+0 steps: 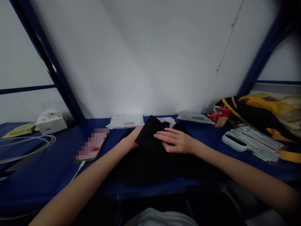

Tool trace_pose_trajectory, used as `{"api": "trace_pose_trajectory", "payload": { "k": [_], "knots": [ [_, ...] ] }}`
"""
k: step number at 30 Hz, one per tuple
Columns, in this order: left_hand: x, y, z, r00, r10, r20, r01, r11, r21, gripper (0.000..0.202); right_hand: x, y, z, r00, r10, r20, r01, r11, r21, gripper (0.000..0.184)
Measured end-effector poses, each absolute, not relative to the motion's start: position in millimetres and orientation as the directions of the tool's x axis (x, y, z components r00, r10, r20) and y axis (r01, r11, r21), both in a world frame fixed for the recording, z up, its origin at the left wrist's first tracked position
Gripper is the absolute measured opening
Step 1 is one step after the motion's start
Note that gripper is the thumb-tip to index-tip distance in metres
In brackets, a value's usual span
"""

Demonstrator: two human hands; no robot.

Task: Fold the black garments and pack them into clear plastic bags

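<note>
A black cloth (162, 166), perhaps a garment, lies on the blue table in front of me, one part folded up into a raised flap (150, 131). My left hand (136, 134) reaches in under or behind this flap, which covers its fingers, so their grip is hidden. On the right side of the flap rests my right hand (177, 141), palm down, its fingers stretched out toward the left and touching the fabric. Just behind the cloth is a crumpled white piece (168, 120), partly covered.
A phone (95, 144) with a white cable lies left of my left forearm. White packets (127, 121) lie along the back wall. Right stand a red box (220, 116), a white oval case (234, 142) and a black-yellow bag (256, 116). A tissue box (51, 122) is far left.
</note>
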State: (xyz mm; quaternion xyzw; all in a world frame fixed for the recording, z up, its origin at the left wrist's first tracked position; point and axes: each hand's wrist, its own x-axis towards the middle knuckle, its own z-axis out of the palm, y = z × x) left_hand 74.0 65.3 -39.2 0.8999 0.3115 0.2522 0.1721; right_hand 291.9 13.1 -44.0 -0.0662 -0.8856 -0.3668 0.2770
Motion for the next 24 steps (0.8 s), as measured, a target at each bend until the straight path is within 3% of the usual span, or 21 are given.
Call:
{"api": "trace_pose_trajectory", "payload": {
  "k": [4, 7, 10, 14, 19, 24],
  "knots": [
    [70.1, 65.5, -35.2, 0.751, 0.544, 0.373, 0.426, -0.832, 0.356, 0.048, 296.6, 20.3, -45.5, -0.889, 0.120, 0.442, 0.325, 0.846, 0.423, 0.010],
    [67.9, 63.5, -35.4, 0.745, 0.534, 0.399, 0.434, -0.843, 0.318, 0.062, 300.7, 23.3, -44.8, -0.884, 0.258, 0.390, 0.389, 0.868, 0.308, 0.031],
    [68.3, 59.8, -35.5, 0.719, 0.570, 0.398, 0.490, -0.822, 0.290, 0.064, 301.3, 24.3, -45.0, -0.854, 0.390, 0.345, 0.475, 0.855, 0.208, 0.049],
    [73.4, 58.3, -35.9, 0.583, 0.709, 0.396, 0.652, -0.699, 0.293, 0.061, 297.6, 24.9, -42.9, -0.768, 0.550, 0.328, 0.593, 0.804, 0.041, 0.053],
    [79.8, 61.9, -36.3, 0.425, 0.780, 0.459, 0.808, -0.556, 0.196, 0.023, 291.1, 29.3, -38.5, -0.664, 0.705, 0.250, 0.740, 0.668, 0.081, 0.052],
    [83.8, 58.3, -32.9, 0.386, 0.740, 0.550, 0.815, -0.553, 0.173, 0.018, 280.7, 36.6, -37.6, -0.643, 0.719, 0.263, 0.764, 0.629, 0.148, 0.051]
  ]
}}
